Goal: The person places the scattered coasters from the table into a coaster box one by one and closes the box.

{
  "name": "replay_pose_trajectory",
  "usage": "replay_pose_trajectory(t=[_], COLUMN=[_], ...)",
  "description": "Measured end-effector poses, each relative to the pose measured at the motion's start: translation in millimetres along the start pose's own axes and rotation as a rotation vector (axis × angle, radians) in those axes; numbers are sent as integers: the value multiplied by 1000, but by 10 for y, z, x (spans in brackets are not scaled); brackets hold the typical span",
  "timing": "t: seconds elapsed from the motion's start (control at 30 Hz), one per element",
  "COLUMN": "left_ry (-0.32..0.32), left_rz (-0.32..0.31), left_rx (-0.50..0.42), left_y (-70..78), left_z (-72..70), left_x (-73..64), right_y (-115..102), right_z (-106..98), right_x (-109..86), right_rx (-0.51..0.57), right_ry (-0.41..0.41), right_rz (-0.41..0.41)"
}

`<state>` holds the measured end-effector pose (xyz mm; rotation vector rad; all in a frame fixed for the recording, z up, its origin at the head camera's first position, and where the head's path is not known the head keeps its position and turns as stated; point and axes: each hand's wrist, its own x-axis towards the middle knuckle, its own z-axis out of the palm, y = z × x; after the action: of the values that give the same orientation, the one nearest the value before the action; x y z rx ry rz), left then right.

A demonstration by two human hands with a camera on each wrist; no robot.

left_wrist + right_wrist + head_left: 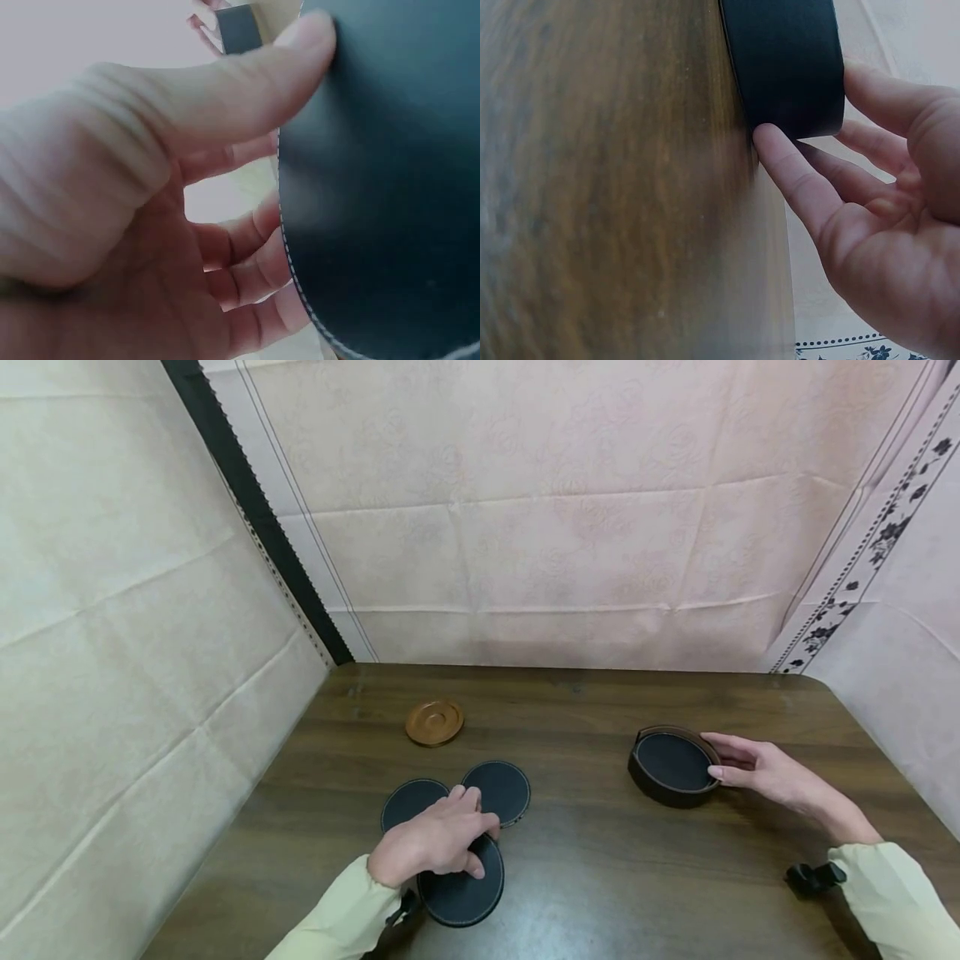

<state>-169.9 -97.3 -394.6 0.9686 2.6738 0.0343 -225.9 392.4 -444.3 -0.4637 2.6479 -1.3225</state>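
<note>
A round black coaster (459, 902) with pale edge stitching is pinched by my left hand (438, 839), thumb on its upper face and fingers beneath, as the left wrist view shows. Two like coasters lie by that hand: one (405, 800) partly behind it, the other (504, 792) just beyond the fingertips. On the right, my right hand (765, 777) grips the side of a round black coaster holder (660, 787), with a black disc inside. In the right wrist view the thumb and fingers sit around the holder's wall (787, 67).
A brown round coaster (435, 723) with a ringed centre lies farther back on the wooden table (585, 860). Pale cloth (525, 568) hangs behind and at both sides of the table. A small black wrist device (813, 878) is on the right sleeve.
</note>
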Motion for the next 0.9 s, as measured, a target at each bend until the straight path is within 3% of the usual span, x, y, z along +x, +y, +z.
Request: replay_pose_trajectory(t=[0.23, 0.47, 0.6, 0.9], left_ry=[-27, -29, -32, 61], left_rz=[73, 217, 264, 311], left_rx=[-37, -106, -128, -139], left_y=[23, 53, 107, 216], left_z=[-172, -364, -458, -599], left_x=[27, 69, 115, 326], right_y=[7, 26, 26, 20], right_z=[8, 3, 4, 11], right_x=[10, 10, 13, 17], right_rx=[27, 40, 41, 39], right_ry=[-12, -16, -11, -11], right_rz=[4, -9, -19, -24])
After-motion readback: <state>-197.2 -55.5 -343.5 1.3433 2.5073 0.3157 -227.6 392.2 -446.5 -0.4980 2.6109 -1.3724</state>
